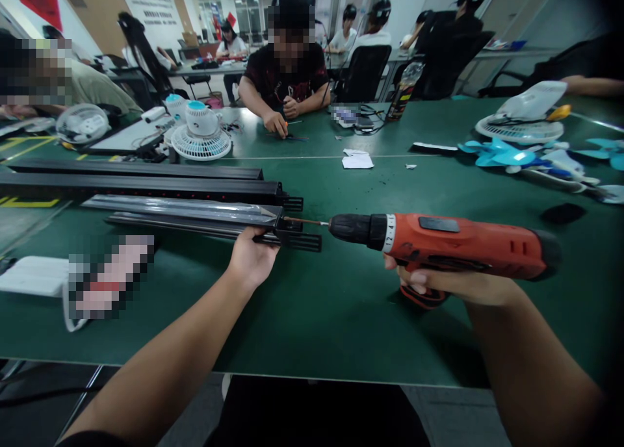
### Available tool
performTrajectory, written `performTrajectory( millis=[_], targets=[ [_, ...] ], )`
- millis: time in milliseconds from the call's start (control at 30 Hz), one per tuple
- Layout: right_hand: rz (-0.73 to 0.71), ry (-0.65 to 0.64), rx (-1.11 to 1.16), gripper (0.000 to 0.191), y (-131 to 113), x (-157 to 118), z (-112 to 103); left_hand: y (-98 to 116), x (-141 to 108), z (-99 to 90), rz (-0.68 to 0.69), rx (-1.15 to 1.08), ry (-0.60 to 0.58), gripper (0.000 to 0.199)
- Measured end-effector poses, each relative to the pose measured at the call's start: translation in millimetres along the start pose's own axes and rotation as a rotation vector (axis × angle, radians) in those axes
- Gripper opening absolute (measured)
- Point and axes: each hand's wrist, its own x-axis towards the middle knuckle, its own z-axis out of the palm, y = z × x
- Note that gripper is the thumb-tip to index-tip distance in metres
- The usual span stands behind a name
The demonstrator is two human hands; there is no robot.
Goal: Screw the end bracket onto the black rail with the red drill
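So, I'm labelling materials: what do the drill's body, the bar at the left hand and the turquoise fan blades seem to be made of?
Drill's body: probably plastic, satin red, by its soft sheen and moulded slots. Bar: dark and straight, perhaps coated metal or plastic; bright streaks suggest clear film on top. Turquoise fan blades: likely plastic, smooth, thin and softly shiny.

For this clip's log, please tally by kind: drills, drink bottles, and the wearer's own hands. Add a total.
Drill: 1
Bottle: 1
Hands, left hand and right hand: 2
Total: 4
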Motion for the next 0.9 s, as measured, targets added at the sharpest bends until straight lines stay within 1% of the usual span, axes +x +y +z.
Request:
performTrajectory(
  millis=[67, 200, 433, 533, 667, 800, 900],
  targets=[
    [-0.026, 0.012, -0.016, 0.017, -0.5, 0.2, 0.5, 0.2, -0.8, 0.7, -0.003, 0.000, 0.003, 0.050],
    [-0.027, -0.005, -0.018, 0.017, 0.0, 0.1, -0.1, 0.5, -3.7, 3.5, -0.007, -0.017, 0.012, 0.047],
    [-0.032, 0.003, -0.035, 0.017, 0.0, -1.3, 0.1, 0.0, -7.6, 7.7, 0.002, -0.016, 0.033, 0.047],
    [-0.039, 0.020, -0.040, 0.015, -0.1, -1.6, 0.7, -0.1, -6.7, 7.4, -0.002, -0.025, 0.034, 0.046],
    [-0.046, 0.035, -0.039, 0.016, -0.7, -1.2, 1.2, 0.2, -4.4, 5.5, 0.001, -0.010, 0.001, 0.052],
    [-0.033, 0.022, -0.026, 0.015, -1.4, -1.0, 1.7, 0.4, -4.4, 5.7, 0.000, -0.003, 0.021, 0.047],
    [-0.023, 0.029, -0.021, 0.015, -1.3, -1.7, 1.5, 0.4, -4.9, 5.6, -0.004, -0.001, 0.019, 0.047]
  ],
)
